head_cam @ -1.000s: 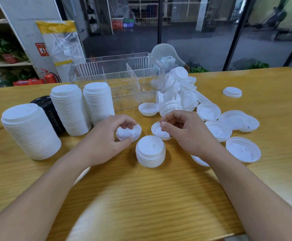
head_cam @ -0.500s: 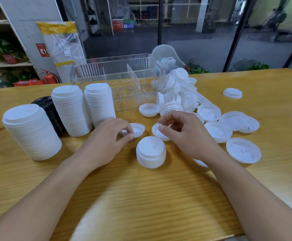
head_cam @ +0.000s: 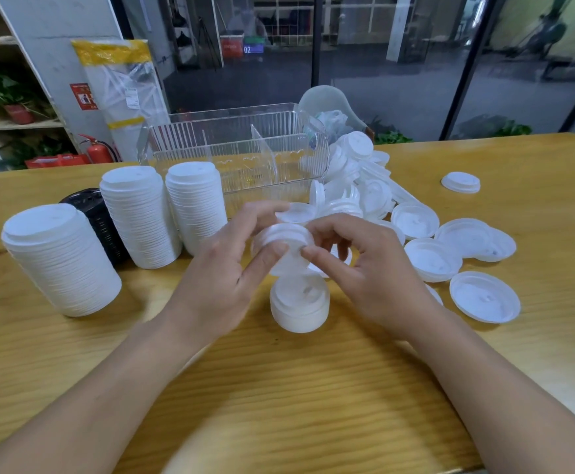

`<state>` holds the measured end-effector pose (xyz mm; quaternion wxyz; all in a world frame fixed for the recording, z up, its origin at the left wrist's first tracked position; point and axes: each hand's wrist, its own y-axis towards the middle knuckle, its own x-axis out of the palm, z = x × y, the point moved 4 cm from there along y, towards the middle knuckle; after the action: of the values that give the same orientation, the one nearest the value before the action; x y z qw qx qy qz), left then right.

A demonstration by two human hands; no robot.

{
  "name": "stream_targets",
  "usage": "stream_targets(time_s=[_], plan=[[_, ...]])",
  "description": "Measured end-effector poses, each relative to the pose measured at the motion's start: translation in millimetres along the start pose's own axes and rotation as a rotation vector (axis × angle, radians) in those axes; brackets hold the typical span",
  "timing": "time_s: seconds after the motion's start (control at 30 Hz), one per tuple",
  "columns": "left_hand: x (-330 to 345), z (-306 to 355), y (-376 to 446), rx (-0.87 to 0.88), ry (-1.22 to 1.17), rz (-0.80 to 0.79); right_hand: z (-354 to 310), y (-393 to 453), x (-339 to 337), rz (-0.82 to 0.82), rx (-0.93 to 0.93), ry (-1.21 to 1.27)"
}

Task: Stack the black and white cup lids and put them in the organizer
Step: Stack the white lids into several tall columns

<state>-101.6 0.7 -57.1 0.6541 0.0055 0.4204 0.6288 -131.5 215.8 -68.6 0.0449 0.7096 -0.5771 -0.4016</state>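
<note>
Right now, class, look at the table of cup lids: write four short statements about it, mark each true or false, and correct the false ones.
1. Both hands, left hand and right hand, hold white lids above the short stack. True.
2. The clear organizer is packed with lids. False: no lids show inside it.
3. A black stack stands behind the white stacks. True.
4. The loose lids lie to the person's left. False: they lie on the right.

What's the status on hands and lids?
Left hand and right hand hold white plastic lids above short white lid stack. Clear plastic organizer empty. Nothing blocking.
</note>
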Motion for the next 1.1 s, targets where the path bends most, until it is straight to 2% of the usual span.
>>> stream_targets(time_s=[0.07,0.3,0.5,0.63,0.77,0.93,1.1], plan=[[1.0,-1.5,0.0,-0.012,-0.029,-0.003,1.3,-0.4,0.9,-0.01,0.066,0.085],[5.2,1.5,-1.3,0.026,0.098,-0.076,0.6,-0.9,-2.7,0.005,0.182,0.187],[5.5,-0.3,-2.5,-0.039,0.117,-0.083,-1.9,-1.6,-2.4,0.014,0.206,0.184],[5.9,-4.4,-3.5,-0.112,0.036,-0.086,-2.3,-0.2,-4.6,0.029,0.219,0.139],[8.6,-8.9,-5.5,-0.163,-0.084,-0.239,-1.2,1.3,-8.4,0.08,0.254,0.152],[16.6,-9.4,-10.0,-0.17,-0.004,-0.407,-0.3,1.4,-11.2,0.1,0.273,0.163],[21.1,-8.9,-12.0,-0.168,0.028,-0.458,1.1,1.7,-11.5,0.099,0.276,0.173]])
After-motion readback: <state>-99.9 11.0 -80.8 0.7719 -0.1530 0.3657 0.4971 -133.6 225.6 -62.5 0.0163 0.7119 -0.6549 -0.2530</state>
